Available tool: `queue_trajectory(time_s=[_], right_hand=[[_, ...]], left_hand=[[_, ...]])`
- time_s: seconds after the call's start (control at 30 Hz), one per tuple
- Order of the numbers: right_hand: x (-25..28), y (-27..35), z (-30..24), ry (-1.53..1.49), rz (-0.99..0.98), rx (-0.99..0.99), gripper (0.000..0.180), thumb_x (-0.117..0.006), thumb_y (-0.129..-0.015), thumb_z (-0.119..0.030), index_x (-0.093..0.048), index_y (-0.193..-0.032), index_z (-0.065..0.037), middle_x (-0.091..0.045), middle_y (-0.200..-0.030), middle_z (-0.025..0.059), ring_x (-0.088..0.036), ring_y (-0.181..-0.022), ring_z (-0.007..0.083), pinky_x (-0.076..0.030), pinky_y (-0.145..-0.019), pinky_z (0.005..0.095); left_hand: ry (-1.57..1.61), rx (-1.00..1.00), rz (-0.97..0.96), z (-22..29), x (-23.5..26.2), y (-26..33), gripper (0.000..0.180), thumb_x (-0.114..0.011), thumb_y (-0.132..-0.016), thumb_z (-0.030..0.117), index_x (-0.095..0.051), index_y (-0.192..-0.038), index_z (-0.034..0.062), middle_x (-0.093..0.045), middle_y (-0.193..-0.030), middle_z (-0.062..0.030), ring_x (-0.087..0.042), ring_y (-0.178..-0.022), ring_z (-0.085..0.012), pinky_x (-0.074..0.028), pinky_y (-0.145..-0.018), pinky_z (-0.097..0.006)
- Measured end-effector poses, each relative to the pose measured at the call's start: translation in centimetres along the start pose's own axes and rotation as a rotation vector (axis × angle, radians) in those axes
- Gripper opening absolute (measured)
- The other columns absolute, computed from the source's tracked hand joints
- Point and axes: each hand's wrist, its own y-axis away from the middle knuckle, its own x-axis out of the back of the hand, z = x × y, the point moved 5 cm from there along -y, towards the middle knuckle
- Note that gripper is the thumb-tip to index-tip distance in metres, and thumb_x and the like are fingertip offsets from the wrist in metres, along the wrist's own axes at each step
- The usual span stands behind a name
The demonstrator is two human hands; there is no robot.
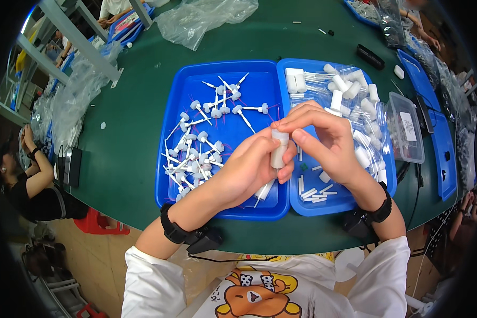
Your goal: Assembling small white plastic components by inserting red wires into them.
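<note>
Both of our hands met above the seam between two blue trays. Our left hand (pixel 249 169) was curled around a small white tube (pixel 279 151), gripping its lower part, while our right hand (pixel 328 140) pinched the top of the same tube with thumb and fingertips. We held the tube roughly upright, its long axis running from the palm of the left hand up toward the far side of the table, with the capped end uppermost. A thin white stem (pixel 264 191) stuck out below our left palm, slanting down toward us; we could not tell whether it joined the tube.

Under our hands, the left tray (pixel 169 132) held a loose scatter of white pump stems with round heads, thickest near its left edge. Our left forearm crossed its near corner and hid part of it. The right tray (pixel 302 206) held short white sticks near us and clear bags of white tubes farther back. Just beyond it stood a clear plastic box (pixel 405 127) with a lid. On the green table (pixel 138 106) lay crumpled clear plastic bags (pixel 206 16) at the far edge. Another person (pixel 32 180) sat well apart at our left, beside a dark device (pixel 71 167).
</note>
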Motion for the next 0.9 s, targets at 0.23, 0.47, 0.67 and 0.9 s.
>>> queue_trajectory(time_s=[0.23, 0.47, 0.67, 0.9], right_hand=[[-0.6, 0.1, -0.2, 0.029, -0.025, 0.018, 0.012, -0.059, -0.083, -0.009, -0.067, -0.084, -0.001, -0.065, -0.092, 0.008, -0.056, -0.09, 0.0183, -0.042, -0.082, 0.0314], [-3.0, 1.6, 2.1, -0.687, 0.166, -0.534, 0.018, -0.053, -0.091, -0.018, -0.05, -0.1, -0.002, -0.056, -0.089, 0.0086, -0.056, -0.083, 0.0143, -0.046, -0.075, 0.026], [-4.6, 2.1, 1.1, -0.997, -0.091, -0.827, 0.033, -0.045, -0.093, -0.036, -0.048, -0.102, -0.004, -0.056, -0.083, 0.0084, -0.058, -0.072, 0.0155, -0.05, -0.066, 0.0291], [-5.0, 3.2, 1.5, -1.311, -0.223, -0.881, 0.053, -0.03, -0.096, -0.038, -0.062, -0.083, 0.002, -0.062, -0.074, 0.0127, -0.062, -0.068, 0.0215, -0.052, -0.065, 0.0295]], left_hand=[[0.058, -0.026, -0.016, 0.2, 0.1, 0.1, 0.029, -0.028, -0.094, 0.032, -0.044, -0.098, 0.0086, -0.045, -0.074, -0.0028, -0.045, -0.064, -0.0129, -0.039, -0.06, -0.027], [0.062, 0.0, 0.009, -0.6, 0.0, -0.2, 0.034, -0.021, -0.096, 0.036, -0.042, -0.096, 0.0095, -0.042, -0.067, -0.0012, -0.042, -0.056, -0.0125, -0.037, -0.054, -0.026], [0.2, -0.03, -0.178, -0.4, -0.5, -0.1, 0.026, -0.028, -0.095, 0.03, -0.039, -0.107, 0.0096, -0.041, -0.066, -0.0024, -0.042, -0.056, -0.0135, -0.038, -0.055, -0.026], [0.333, -0.015, -0.189, -0.3, -1.1, 0.3, 0.033, -0.03, -0.094, 0.027, -0.034, -0.122, 0.0087, -0.041, -0.068, -0.004, -0.043, -0.061, -0.0149, -0.038, -0.059, -0.027]])
